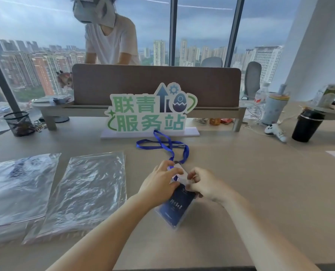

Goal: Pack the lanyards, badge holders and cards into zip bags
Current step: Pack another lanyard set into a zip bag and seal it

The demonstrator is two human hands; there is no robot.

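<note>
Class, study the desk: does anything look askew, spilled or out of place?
Nothing is spilled or damaged. The blue lanyard sprawls in loose, crossed loops, and the badge holder lies tilted under both hands. The two zip bags overlap slightly.

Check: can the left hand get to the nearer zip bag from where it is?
Probably yes. The left hand is busy on the badge holder, but the zip bag lies flat just to its left with bare table between.
</note>
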